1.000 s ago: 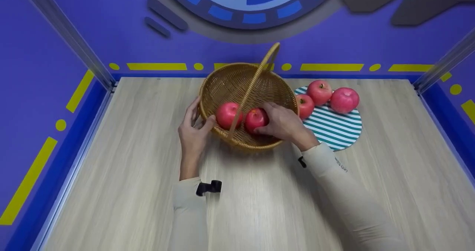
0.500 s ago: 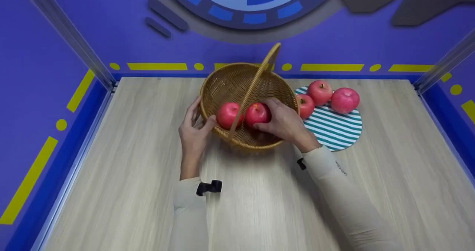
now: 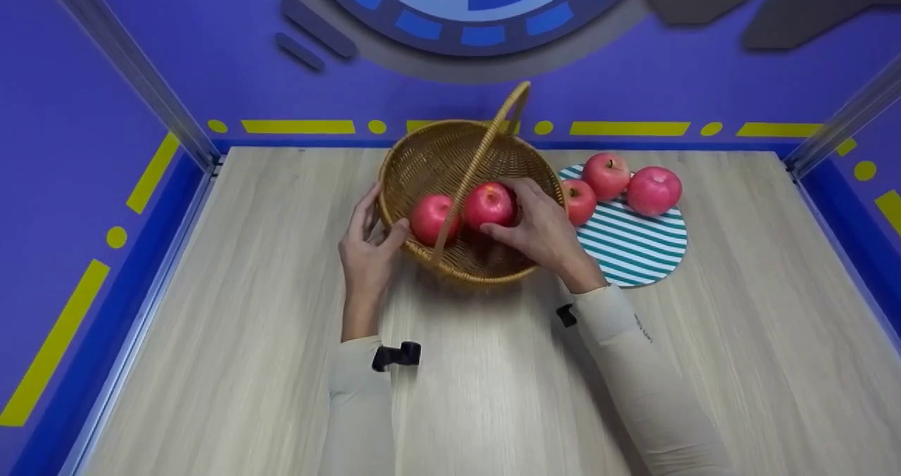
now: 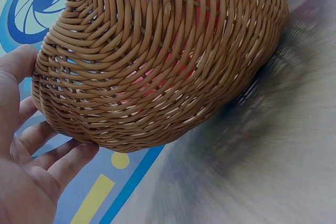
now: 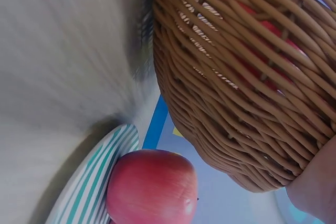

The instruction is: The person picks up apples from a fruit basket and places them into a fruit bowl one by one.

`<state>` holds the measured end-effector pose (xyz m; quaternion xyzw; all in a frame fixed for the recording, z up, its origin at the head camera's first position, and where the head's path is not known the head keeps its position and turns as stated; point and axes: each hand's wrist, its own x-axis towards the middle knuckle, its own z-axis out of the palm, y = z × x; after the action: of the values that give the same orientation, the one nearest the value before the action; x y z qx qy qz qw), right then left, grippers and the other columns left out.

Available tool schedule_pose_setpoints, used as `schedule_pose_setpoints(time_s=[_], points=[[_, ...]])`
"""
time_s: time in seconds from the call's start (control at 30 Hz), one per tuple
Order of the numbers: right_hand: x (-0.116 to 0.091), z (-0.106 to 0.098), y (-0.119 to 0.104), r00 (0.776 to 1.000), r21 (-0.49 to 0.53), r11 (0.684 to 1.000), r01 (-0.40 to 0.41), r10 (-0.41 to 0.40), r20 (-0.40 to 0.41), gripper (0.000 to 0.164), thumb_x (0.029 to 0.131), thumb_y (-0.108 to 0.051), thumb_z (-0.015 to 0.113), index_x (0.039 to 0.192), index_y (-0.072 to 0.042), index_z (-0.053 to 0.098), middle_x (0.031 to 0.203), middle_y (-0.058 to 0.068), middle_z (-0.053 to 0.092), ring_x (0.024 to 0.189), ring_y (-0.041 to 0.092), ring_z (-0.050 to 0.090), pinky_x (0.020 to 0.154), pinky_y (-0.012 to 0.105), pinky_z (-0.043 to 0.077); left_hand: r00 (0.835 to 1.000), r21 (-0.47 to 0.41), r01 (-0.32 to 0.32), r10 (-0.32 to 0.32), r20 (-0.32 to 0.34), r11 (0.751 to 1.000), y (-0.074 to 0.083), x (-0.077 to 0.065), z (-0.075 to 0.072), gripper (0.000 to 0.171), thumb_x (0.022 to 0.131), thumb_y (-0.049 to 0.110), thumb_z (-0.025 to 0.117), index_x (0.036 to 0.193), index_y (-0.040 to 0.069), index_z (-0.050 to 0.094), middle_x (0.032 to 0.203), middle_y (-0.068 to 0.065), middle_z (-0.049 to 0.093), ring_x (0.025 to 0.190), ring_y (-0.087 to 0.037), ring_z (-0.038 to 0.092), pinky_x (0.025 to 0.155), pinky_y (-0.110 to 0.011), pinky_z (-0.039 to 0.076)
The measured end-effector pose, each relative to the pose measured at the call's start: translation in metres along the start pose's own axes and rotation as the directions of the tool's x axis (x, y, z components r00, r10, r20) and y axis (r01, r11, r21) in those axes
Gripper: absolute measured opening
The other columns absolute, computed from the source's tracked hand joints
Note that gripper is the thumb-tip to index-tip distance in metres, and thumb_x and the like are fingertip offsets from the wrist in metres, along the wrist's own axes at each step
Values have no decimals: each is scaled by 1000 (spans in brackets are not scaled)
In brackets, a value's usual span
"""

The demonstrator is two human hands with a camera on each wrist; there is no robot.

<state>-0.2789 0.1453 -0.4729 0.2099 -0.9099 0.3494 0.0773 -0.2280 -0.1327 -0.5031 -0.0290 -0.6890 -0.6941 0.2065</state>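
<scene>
A brown wicker basket point(image 3: 429, 152) with an arched handle stands on the table. My left hand point(image 3: 368, 247) holds its left side, thumb at the rim and fingers against the outer wall; the left wrist view shows the fingertips on the weave. Inside the basket, my right hand point(image 3: 538, 226) grips a red apple point(image 3: 488, 205) between thumb and fingers, right of the handle. A second red apple point(image 3: 431, 220) lies in the basket, partly behind the handle. In the right wrist view, the basket wall point(image 5: 236, 77) hides most of the right hand.
Right of the basket, a round green-and-white striped mat point(image 3: 637, 254) bears three apples: one at the back point(image 3: 606, 175), one at the right point(image 3: 654, 190) and one partly behind the basket point(image 3: 581, 203). A purple-blue wall point(image 3: 232, 74) stands behind the table.
My right hand has shifted the apple it grips slightly up and away from the basket's near rim. The left hand and basket have stayed in place.
</scene>
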Motion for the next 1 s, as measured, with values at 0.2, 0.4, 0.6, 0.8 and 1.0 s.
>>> schedule_pose_setpoints(time_s=[0.2,0.4,0.6,0.8,1.0], points=[[-1,1,-1,999,67,998,0,3,-44,80,89,-41,88,152,-7,53,143,12,58,126,27,58,107,49,52,1000,19,15,-15,-13,1000,-3,0,-2,67,95,20,82,156,18,56,157,-4,54,145,-25,50,115,-52,45],[-1,2,0,996,115,993,5,6,-94,79,90,-40,87,153,-7,52,143,11,58,126,26,57,106,48,52,1000,6,23,-23,-13,1000,-2,1,-2,67,94,22,82,156,19,56,158,-3,53,145,-24,49,116,-52,44],[-3,3,-1,992,137,991,-3,21,-126,79,90,-37,88,153,-6,52,145,13,56,127,26,56,107,49,52,1000,-6,23,-24,-12,1000,-2,0,-2,66,95,21,82,156,18,56,158,-3,53,145,-25,49,115,-52,45],[-4,4,-3,992,161,987,14,7,-129,78,90,-35,88,153,-6,52,145,12,56,127,25,56,107,49,52,999,-11,33,-33,-35,999,-4,-1,-3,64,95,10,80,155,15,58,155,-7,56,143,-27,52,112,-48,48],[-2,0,-5,990,187,981,49,-22,-142,80,88,-33,91,152,-4,52,144,14,57,127,26,56,107,52,52,1000,-1,5,-5,-29,1000,-6,0,-4,63,95,8,78,155,13,57,153,-11,58,140,-30,55,113,-53,47]])
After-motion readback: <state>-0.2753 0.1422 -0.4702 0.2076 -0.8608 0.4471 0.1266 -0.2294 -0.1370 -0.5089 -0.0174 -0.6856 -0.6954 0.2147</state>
